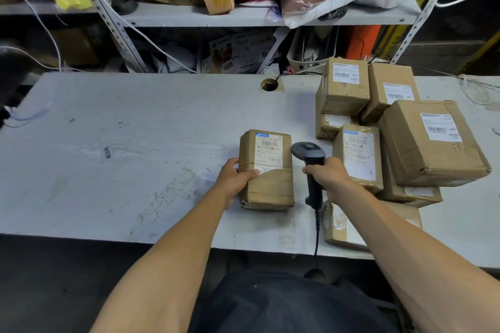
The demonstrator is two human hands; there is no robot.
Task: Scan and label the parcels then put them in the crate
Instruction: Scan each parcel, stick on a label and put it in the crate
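A brown cardboard parcel (pixel 266 170) lies flat on the grey table (pixel 135 130), its long side running away from the person and a white shipping label (pixel 269 151) with barcodes on the far half of its top face. The left hand (pixel 234 178) grips the parcel at its left edge, the thumb curled over the top face just below the label and the other fingers hidden down the side. Just right of the parcel, not touching it, the right hand (pixel 328 174) is wrapped around the handle of a dark handheld scanner (pixel 309 167), whose head stands level with the label's right side and points toward the far end of the table; the scanner's black cable (pixel 317 230) hangs down past the table's near edge. Right of the parcel, beyond the scanner hand, sits a pile of further cardboard parcels (pixel 392 132), several stacked on one another with white labels facing up; one of them (pixel 358 157) lies just beside the right hand, and another (pixel 349 227) rests nearer the person, partly covered by the right forearm. Beyond the parcel, near the table's far edge, is a round cable hole (pixel 269 84) with a black wire running out of it. Behind the table stands a metal shelf (pixel 205 17) crowded with boxes, bags and white cords.
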